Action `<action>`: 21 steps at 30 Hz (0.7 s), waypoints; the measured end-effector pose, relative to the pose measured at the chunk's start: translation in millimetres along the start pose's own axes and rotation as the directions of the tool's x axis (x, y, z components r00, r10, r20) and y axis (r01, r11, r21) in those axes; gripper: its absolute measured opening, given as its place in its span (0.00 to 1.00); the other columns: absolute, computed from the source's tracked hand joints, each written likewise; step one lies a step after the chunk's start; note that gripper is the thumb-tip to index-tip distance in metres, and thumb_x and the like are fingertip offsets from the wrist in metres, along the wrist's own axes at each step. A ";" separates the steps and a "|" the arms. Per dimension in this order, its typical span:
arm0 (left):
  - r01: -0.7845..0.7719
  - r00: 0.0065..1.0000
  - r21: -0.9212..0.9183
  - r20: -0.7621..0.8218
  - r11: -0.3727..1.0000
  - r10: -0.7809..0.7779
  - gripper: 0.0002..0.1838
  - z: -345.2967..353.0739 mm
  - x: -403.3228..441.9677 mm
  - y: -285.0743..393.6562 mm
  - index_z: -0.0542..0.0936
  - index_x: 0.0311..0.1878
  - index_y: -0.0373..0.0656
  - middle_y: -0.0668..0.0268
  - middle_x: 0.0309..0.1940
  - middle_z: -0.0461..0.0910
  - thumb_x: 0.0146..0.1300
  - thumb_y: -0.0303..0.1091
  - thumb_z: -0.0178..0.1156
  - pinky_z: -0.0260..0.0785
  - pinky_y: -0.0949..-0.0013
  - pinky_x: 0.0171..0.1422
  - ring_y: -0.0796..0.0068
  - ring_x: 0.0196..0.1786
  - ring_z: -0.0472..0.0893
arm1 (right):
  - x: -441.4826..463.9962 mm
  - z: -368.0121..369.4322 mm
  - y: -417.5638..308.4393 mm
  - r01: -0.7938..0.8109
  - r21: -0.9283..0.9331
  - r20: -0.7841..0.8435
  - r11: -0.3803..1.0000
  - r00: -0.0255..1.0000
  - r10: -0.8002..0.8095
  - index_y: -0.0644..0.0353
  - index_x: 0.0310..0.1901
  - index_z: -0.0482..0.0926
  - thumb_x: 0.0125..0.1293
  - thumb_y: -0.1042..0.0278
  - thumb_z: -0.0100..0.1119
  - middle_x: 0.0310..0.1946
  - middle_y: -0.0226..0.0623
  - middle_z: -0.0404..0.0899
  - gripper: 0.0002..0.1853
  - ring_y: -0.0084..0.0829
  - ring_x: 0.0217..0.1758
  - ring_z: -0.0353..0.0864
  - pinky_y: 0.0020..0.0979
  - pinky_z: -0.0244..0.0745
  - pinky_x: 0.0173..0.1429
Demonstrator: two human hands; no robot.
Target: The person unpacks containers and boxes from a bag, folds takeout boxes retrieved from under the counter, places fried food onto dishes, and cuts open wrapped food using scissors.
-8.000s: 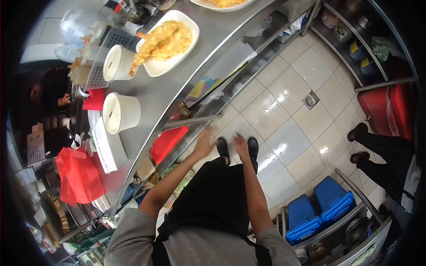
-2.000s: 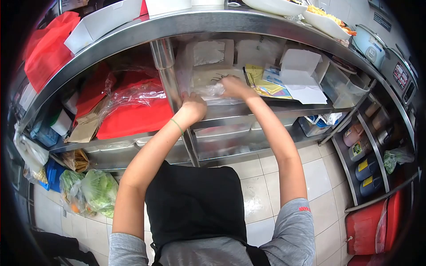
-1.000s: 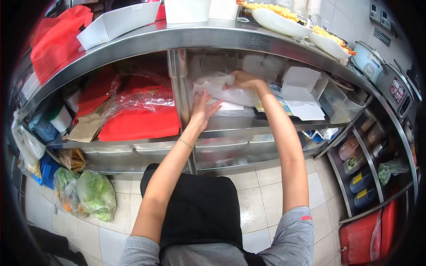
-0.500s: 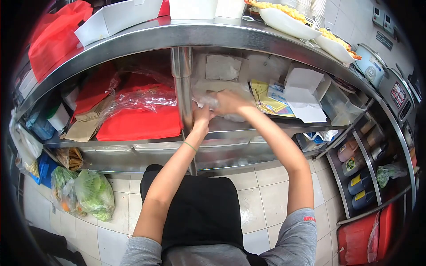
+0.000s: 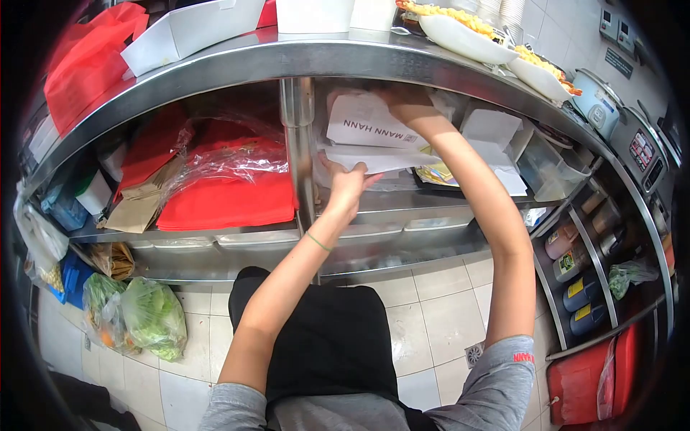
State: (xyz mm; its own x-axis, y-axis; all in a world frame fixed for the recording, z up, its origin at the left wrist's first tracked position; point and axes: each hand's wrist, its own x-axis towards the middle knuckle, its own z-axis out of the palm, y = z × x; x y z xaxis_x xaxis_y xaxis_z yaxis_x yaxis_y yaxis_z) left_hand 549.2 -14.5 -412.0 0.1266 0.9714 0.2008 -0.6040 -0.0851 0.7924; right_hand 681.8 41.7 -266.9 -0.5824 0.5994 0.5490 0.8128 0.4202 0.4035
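Observation:
A white paper food box (image 5: 374, 131), printed "MANN HANN", is tilted on the middle shelf, right of the metal post. My left hand (image 5: 347, 183) is closed on the lower white flap at its near edge, thumb pointing right. At the box's upper right edge, my right hand (image 5: 408, 104) reaches into shadow under the top shelf. Its fingers are dark and partly hidden, so their grip is unclear. Clear plastic wrap (image 5: 338, 179) lies around the box. Yellow and blue printed papers (image 5: 436, 174) show partly beneath my right forearm.
Left of the metal post (image 5: 297, 122) lie red bags (image 5: 230, 194) under clear plastic. An opened white box (image 5: 492, 133) and a clear plastic tub (image 5: 550, 169) stand to the right. Plates of fried food (image 5: 467, 36) sit overhead. Bagged lettuce (image 5: 153, 316) rests on the floor.
The printed box panel has come up into view, tilted towards me. My right hand has moved up and right, away from my left hand, which has shifted slightly right.

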 end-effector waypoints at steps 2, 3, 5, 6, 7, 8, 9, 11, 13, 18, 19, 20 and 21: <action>-0.040 0.999 -0.034 0.019 0.999 0.040 0.50 22.7 -30.9 12.2 0.18 0.65 0.51 0.50 0.64 0.47 0.53 0.16 0.45 0.78 0.58 0.47 0.55 0.56 0.69 | 2.8 5.6 10.6 -0.024 -0.097 -0.205 0.995 0.979 0.003 0.54 0.55 0.71 0.64 0.57 0.44 0.56 0.44 0.68 0.20 0.44 0.62 0.63 0.40 0.58 0.65; -0.035 0.999 -0.055 0.020 0.998 0.036 0.49 30.6 -50.5 16.3 0.21 0.66 0.52 0.50 0.62 0.50 0.54 0.16 0.45 0.78 0.57 0.47 0.55 0.56 0.70 | -0.8 3.6 9.6 -0.022 -0.094 -0.197 0.995 0.980 0.003 0.54 0.55 0.71 0.64 0.57 0.44 0.56 0.44 0.68 0.20 0.44 0.62 0.63 0.40 0.58 0.65; -0.027 0.999 -0.077 0.018 0.997 0.028 0.47 32.4 -80.3 16.9 0.24 0.66 0.54 0.51 0.61 0.53 0.54 0.16 0.44 0.78 0.56 0.47 0.55 0.55 0.70 | -6.5 -11.6 7.2 -0.082 0.206 -0.330 0.975 0.932 0.148 0.56 0.56 0.70 0.65 0.56 0.43 0.57 0.45 0.67 0.21 0.44 0.63 0.62 0.39 0.55 0.66; 0.009 1.000 -0.068 0.024 0.998 -0.007 0.45 26.4 -93.3 17.1 0.27 0.66 0.53 0.52 0.60 0.54 0.54 0.16 0.44 0.78 0.56 0.47 0.55 0.54 0.71 | -12.3 -21.5 10.1 -0.107 0.127 -0.164 0.986 0.978 0.127 0.56 0.60 0.65 0.65 0.50 0.43 0.64 0.47 0.59 0.26 0.42 0.68 0.54 0.36 0.48 0.69; 0.046 0.999 -0.060 0.029 0.997 -0.044 0.43 20.6 -106.4 17.0 0.30 0.66 0.53 0.52 0.59 0.55 0.55 0.16 0.44 0.78 0.55 0.47 0.55 0.53 0.72 | -14.9 -28.8 9.5 -0.109 0.129 -0.155 0.986 0.980 0.129 0.56 0.60 0.65 0.65 0.50 0.43 0.64 0.47 0.59 0.26 0.42 0.68 0.54 0.36 0.48 0.69; 0.101 0.995 -0.029 -0.003 0.995 -0.101 0.39 16.7 -118.4 17.0 0.36 0.65 0.50 0.53 0.57 0.57 0.56 0.17 0.44 0.78 0.56 0.46 0.55 0.52 0.73 | -16.5 -35.2 9.6 -0.168 0.199 -0.126 0.966 0.973 0.195 0.57 0.61 0.64 0.65 0.50 0.43 0.64 0.46 0.59 0.27 0.42 0.68 0.54 0.36 0.48 0.69; 0.105 0.994 -0.032 -0.006 0.994 -0.106 0.39 12.5 -124.9 17.1 0.36 0.65 0.50 0.53 0.57 0.57 0.56 0.17 0.44 0.78 0.56 0.46 0.55 0.52 0.73 | -18.8 -37.8 9.2 -0.225 0.267 -0.092 0.937 0.962 0.257 0.57 0.61 0.64 0.65 0.50 0.43 0.63 0.46 0.60 0.27 0.42 0.68 0.54 0.36 0.47 0.69; 0.195 0.980 -0.071 -0.034 0.978 -0.198 0.31 3.8 -132.8 19.5 0.47 0.63 0.48 0.57 0.53 0.64 0.59 0.20 0.45 0.78 0.57 0.46 0.57 0.51 0.75 | -24.1 -37.9 10.5 -0.262 0.180 -0.087 0.948 0.956 0.280 0.55 0.61 0.65 0.64 0.56 0.44 0.63 0.46 0.61 0.25 0.42 0.67 0.55 0.37 0.50 0.68; 0.161 0.984 -0.057 -0.068 0.985 -0.164 0.29 -0.9 -123.1 18.8 0.48 0.61 0.45 0.56 0.52 0.65 0.59 0.21 0.46 0.78 0.58 0.46 0.57 0.49 0.76 | -28.3 -38.2 12.0 -0.326 -0.001 -0.093 0.945 0.941 0.324 0.51 0.60 0.67 0.61 0.67 0.44 0.61 0.47 0.63 0.23 0.42 0.66 0.59 0.38 0.56 0.66; 0.116 0.991 -0.090 -0.060 0.989 -0.121 0.22 4.5 -101.4 19.6 0.53 0.54 0.39 0.52 0.49 0.66 0.58 0.23 0.48 0.78 0.60 0.45 0.55 0.46 0.78 | -57.7 -95.1 -18.4 -0.174 0.029 0.262 0.984 0.952 0.160 0.50 0.53 0.72 0.49 0.80 0.46 0.43 0.46 0.77 0.27 0.47 0.45 0.76 0.41 0.72 0.47; 0.132 0.989 -0.115 -0.045 0.985 -0.138 0.22 2.2 -97.8 19.2 0.53 0.54 0.39 0.52 0.49 0.66 0.58 0.23 0.48 0.78 0.60 0.45 0.55 0.46 0.78 | -66.7 -99.3 -25.0 -0.166 0.029 0.255 0.986 0.955 0.153 0.50 0.53 0.72 0.49 0.80 0.46 0.43 0.46 0.77 0.27 0.47 0.45 0.76 0.41 0.72 0.47; 0.125 0.991 -0.102 -0.043 0.987 -0.130 0.22 -0.8 -101.2 17.5 0.55 0.55 0.36 0.51 0.49 0.67 0.58 0.23 0.48 0.77 0.58 0.47 0.55 0.46 0.78 | -76.7 -103.7 -29.0 -0.098 0.049 0.102 0.994 0.990 0.092 0.52 0.49 0.74 0.51 0.77 0.47 0.40 0.43 0.77 0.21 0.45 0.42 0.77 0.41 0.73 0.43; 0.110 0.992 -0.107 -0.048 0.988 -0.116 0.22 -6.3 -104.7 12.6 0.55 0.55 0.36 0.51 0.49 0.67 0.58 0.23 0.48 0.77 0.58 0.47 0.55 0.46 0.78 | -84.6 -108.4 -35.0 -0.023 0.058 -0.055 0.998 0.998 0.027 0.53 0.45 0.76 0.53 0.74 0.48 0.37 0.40 0.78 0.16 0.44 0.40 0.78 0.41 0.74 0.39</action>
State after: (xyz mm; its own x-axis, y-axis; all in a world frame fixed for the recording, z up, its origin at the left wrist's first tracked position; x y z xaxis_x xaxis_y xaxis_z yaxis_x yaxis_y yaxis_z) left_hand 523.4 -115.8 -426.7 0.1576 0.9843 0.0794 -0.6670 0.0468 0.7435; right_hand 701.4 -97.5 -248.1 -0.5604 0.5720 0.5990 0.8255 0.4448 0.3475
